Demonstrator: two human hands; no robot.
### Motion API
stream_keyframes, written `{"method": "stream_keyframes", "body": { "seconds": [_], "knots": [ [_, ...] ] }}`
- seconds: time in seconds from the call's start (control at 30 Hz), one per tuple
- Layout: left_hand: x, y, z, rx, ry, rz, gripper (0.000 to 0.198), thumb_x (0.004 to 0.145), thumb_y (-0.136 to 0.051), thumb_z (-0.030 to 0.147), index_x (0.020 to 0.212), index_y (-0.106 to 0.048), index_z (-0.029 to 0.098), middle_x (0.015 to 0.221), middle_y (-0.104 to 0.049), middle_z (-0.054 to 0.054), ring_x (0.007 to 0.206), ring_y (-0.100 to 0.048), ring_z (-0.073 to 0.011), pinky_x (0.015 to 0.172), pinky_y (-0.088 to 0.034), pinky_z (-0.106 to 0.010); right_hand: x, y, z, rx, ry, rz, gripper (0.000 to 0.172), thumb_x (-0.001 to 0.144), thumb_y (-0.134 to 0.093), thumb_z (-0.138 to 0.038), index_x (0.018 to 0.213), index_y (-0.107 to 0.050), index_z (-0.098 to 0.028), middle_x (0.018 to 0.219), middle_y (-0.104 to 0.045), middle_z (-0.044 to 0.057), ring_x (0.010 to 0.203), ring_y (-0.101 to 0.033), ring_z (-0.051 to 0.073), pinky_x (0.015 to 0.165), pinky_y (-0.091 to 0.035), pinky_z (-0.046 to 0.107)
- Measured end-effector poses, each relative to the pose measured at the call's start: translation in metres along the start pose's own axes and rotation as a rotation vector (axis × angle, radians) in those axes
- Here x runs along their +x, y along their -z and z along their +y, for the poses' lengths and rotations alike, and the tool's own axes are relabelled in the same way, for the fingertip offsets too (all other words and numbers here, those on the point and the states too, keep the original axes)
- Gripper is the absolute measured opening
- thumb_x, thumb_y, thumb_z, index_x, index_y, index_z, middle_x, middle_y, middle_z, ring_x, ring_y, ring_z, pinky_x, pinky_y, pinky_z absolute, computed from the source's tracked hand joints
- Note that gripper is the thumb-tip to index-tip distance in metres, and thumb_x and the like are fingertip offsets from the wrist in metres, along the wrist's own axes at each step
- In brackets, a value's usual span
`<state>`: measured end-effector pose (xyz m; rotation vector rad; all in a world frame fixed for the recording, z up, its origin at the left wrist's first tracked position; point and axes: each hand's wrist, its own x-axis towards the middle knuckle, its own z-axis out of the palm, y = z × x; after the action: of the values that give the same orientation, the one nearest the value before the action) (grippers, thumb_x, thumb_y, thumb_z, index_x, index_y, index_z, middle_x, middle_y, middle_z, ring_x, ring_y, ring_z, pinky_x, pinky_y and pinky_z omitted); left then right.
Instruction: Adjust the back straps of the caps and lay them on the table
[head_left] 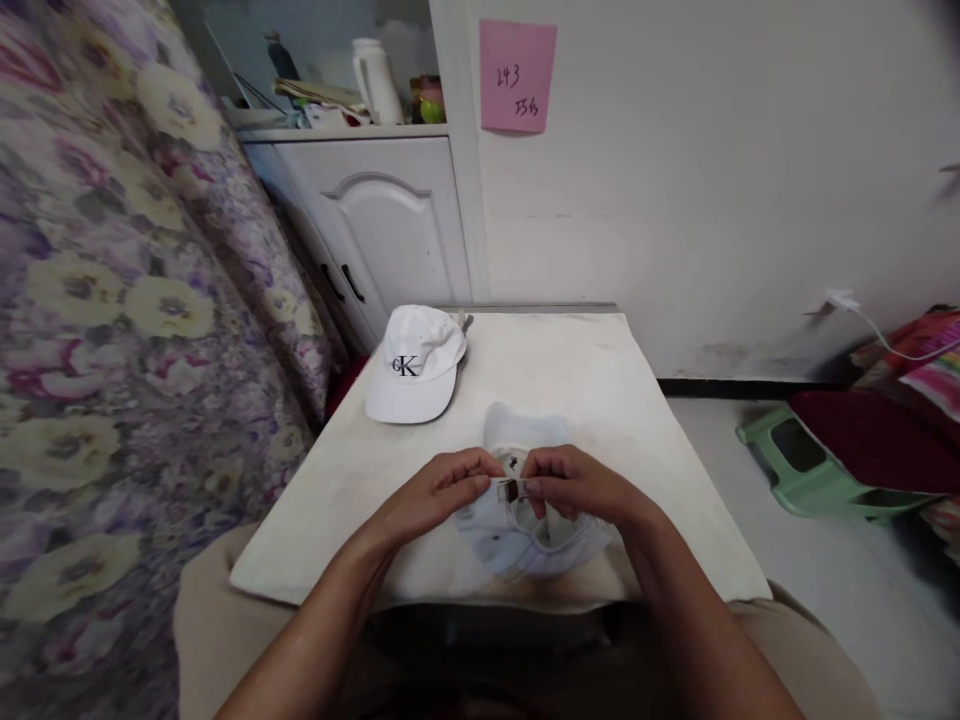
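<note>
A pale cap (525, 545) lies near the front edge of a small white table (570, 370), its back toward me. My left hand (442, 490) and my right hand (574, 485) meet over it, both pinched on the cap's rear strap and its small dark buckle (511, 490). A second white cap with a black "CK" logo (416, 365) rests on the table's far left corner, untouched.
A floral-covered mattress or sofa (112, 300) leans along the left. A white cabinet (375, 220) stands behind, with a jug and clutter on top. A pink note (517, 75) hangs on the wall. A green stool (806, 465) and fabric pile sit on the right.
</note>
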<state>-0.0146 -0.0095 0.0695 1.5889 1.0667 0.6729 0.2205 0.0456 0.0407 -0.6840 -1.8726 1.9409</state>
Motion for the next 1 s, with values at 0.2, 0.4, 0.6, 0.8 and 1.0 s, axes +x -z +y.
{"method": "stream_keyframes", "body": {
  "seconds": [0.2, 0.4, 0.6, 0.8, 1.0],
  "knots": [
    [0.000, 0.000, -0.002, 0.006, 0.004, 0.019, 0.029, 0.095, -0.053, 0.041, 0.096, -0.068, 0.017, 0.086, -0.063, -0.001, 0.079, -0.053, -0.0164, 0.072, -0.041, -0.025, 0.004, -0.002, 0.007, 0.063, -0.018, 0.005, 0.024, 0.087, -0.064, -0.040, 0.082, -0.060, -0.017, 0.064, -0.062, -0.003, 0.042, -0.040, 0.005, 0.041, -0.028, 0.019],
    [0.000, 0.002, -0.004, -0.003, 0.023, 0.094, 0.043, 0.098, -0.043, 0.048, 0.087, -0.068, 0.015, 0.081, -0.064, -0.003, 0.077, -0.053, -0.0179, 0.071, -0.042, -0.028, 0.004, -0.003, 0.008, 0.066, -0.003, -0.001, 0.028, 0.086, -0.066, -0.043, 0.082, -0.059, -0.017, 0.065, -0.062, -0.003, 0.043, -0.039, 0.005, 0.041, -0.028, 0.019],
    [0.000, 0.003, -0.006, -0.040, 0.023, 0.062, 0.034, 0.093, -0.053, 0.046, 0.089, -0.068, 0.016, 0.082, -0.062, -0.001, 0.075, -0.051, -0.0157, 0.069, -0.039, -0.026, 0.004, -0.004, 0.008, 0.050, -0.002, 0.003, 0.028, 0.086, -0.065, -0.043, 0.082, -0.059, -0.017, 0.064, -0.062, -0.003, 0.042, -0.039, 0.005, 0.041, -0.028, 0.019],
    [0.004, -0.006, -0.008, -0.062, 0.050, 0.003, 0.022, 0.083, -0.066, 0.038, 0.081, -0.064, 0.016, 0.072, -0.055, 0.003, 0.064, -0.043, -0.0119, 0.059, -0.032, -0.023, 0.004, -0.006, 0.007, 0.026, 0.022, -0.006, 0.023, 0.088, -0.064, -0.039, 0.082, -0.059, -0.017, 0.064, -0.063, -0.003, 0.043, -0.040, 0.006, 0.041, -0.027, 0.019],
    [0.007, -0.011, -0.005, -0.094, 0.116, -0.017, 0.019, 0.081, -0.066, 0.032, 0.075, -0.061, 0.015, 0.068, -0.053, 0.003, 0.063, -0.042, -0.0117, 0.057, -0.031, -0.023, 0.002, -0.010, 0.002, -0.002, 0.034, -0.008, 0.021, 0.089, -0.063, -0.038, 0.083, -0.060, -0.017, 0.067, -0.063, -0.002, 0.047, -0.041, 0.007, 0.044, -0.030, 0.020]
  ]
}}
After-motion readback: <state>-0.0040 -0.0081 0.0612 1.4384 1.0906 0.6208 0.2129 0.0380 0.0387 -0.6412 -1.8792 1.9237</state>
